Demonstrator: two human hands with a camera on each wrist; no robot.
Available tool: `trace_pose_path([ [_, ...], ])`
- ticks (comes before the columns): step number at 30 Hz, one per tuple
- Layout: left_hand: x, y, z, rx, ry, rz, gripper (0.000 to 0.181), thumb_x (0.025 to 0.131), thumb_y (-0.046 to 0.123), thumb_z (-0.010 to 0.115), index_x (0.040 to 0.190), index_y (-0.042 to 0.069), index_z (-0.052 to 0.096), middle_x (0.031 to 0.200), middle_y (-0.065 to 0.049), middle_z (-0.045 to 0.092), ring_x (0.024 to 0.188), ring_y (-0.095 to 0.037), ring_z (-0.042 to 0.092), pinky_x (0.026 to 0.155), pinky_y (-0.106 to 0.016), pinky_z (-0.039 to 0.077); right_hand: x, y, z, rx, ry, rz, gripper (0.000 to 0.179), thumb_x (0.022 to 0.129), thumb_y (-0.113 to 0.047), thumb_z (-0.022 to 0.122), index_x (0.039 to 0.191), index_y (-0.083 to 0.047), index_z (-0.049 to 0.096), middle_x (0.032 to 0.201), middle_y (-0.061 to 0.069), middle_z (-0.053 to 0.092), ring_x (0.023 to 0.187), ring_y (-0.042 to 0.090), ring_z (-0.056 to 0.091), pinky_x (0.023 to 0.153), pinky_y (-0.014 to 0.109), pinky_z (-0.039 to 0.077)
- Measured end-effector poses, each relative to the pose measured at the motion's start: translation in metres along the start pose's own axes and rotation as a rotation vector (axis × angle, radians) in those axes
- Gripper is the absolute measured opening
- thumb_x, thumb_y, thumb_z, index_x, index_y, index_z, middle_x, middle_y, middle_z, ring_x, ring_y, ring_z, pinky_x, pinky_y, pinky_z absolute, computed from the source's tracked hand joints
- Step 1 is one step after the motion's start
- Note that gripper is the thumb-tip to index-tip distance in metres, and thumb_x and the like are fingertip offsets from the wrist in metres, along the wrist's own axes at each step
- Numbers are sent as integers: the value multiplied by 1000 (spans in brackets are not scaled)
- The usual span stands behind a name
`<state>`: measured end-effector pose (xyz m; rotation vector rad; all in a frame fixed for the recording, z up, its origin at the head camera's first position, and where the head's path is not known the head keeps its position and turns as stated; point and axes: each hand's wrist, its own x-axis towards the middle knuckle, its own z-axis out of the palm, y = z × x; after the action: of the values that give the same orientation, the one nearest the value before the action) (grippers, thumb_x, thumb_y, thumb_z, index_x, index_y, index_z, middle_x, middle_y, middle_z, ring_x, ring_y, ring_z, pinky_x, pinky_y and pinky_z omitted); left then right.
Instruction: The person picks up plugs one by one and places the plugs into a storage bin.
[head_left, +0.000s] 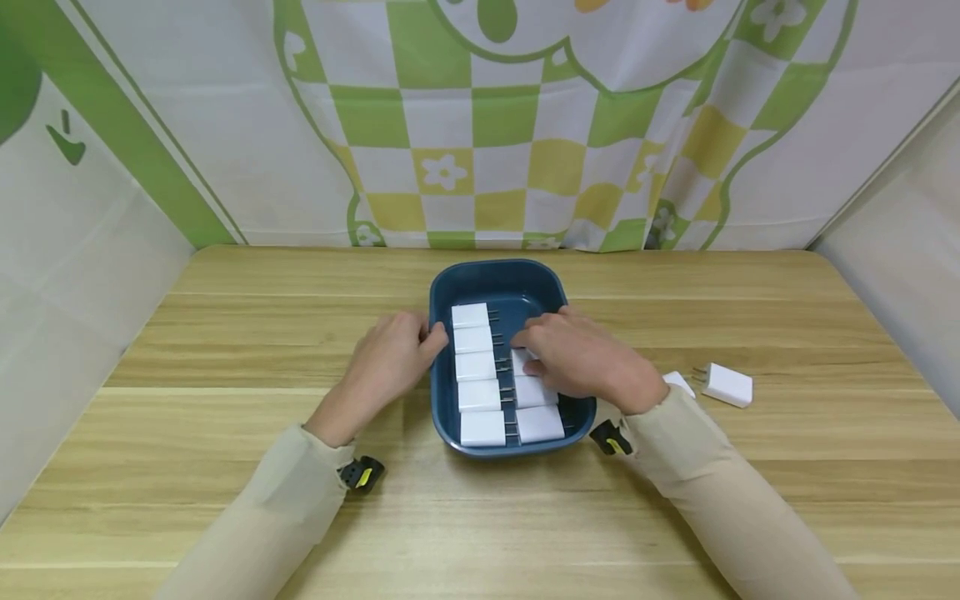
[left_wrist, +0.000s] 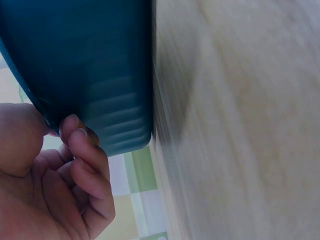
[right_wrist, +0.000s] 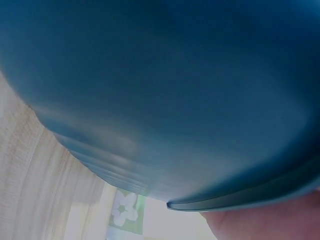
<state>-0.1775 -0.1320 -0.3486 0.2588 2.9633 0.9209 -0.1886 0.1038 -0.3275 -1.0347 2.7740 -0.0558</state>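
A dark blue plastic bin point(head_left: 498, 271) stands on the table with white plug-in chargers lying in two columns. Several chargers point(head_left: 477, 367) fill the left column, prongs pointing right. My left hand point(head_left: 397, 350) pinches the bin's left rim, the thumb on the inner side and curled fingers outside, as the left wrist view shows. Over the right side reaches my right hand point(head_left: 581, 354), its thumb and forefinger around a charger point(head_left: 522, 361) at the top of the right column. Two more chargers point(head_left: 540, 424) lie below that one. The bin's wall point(right_wrist: 165, 100) fills most of the right wrist view.
Right of the bin, a loose charger point(head_left: 728, 385) lies on the wooden table point(head_left: 247, 333), and another charger point(head_left: 678, 383) beside it is partly hidden by my right wrist. A green-and-white checked curtain point(head_left: 495, 125) hangs behind the table's far edge.
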Motion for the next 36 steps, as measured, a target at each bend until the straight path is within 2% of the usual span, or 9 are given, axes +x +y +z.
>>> trace_pose_path([
  [6,0,0,0,4,0,3,44,103,25,50,62,11,49,52,-1,46,44,-17,44,43,-26,29,-1,0,-1,16,-7,9,29,98,-15,68,125,-9,71,119,7,69,106,24,63,97,48,45],
  [15,0,0,1,5,3,5,43,102,25,50,62,11,49,53,-1,46,45,-17,44,43,-27,29,-1,-1,-1,14,-8,11,28,98,-14,66,125,-8,70,118,9,69,106,25,63,98,48,45],
  [23,0,-1,1,6,-4,-2,43,103,26,50,63,11,50,53,-1,47,45,-17,45,43,-27,30,-6,0,-6,94,13,9,32,100,-9,62,131,-4,66,129,13,64,119,29,59,103,48,46],
  [27,0,-1,0,6,-5,-3,43,103,26,50,63,10,50,54,-1,47,45,-17,45,43,-27,30,-11,3,-12,137,69,-18,33,98,-5,63,130,0,66,131,16,63,124,33,57,105,47,45],
  [30,0,-1,1,1,-3,0,43,103,25,50,63,10,50,54,-1,47,45,-17,45,44,-27,30,-17,6,-17,149,144,-42,32,97,-4,64,128,1,67,127,16,65,121,33,60,102,46,48],
  [36,0,-1,1,-3,-2,11,42,103,24,50,63,10,50,53,-1,46,45,-17,44,43,-27,30,-31,17,-27,164,248,-16,29,97,-6,65,125,1,67,123,15,65,112,30,63,94,44,51],
])
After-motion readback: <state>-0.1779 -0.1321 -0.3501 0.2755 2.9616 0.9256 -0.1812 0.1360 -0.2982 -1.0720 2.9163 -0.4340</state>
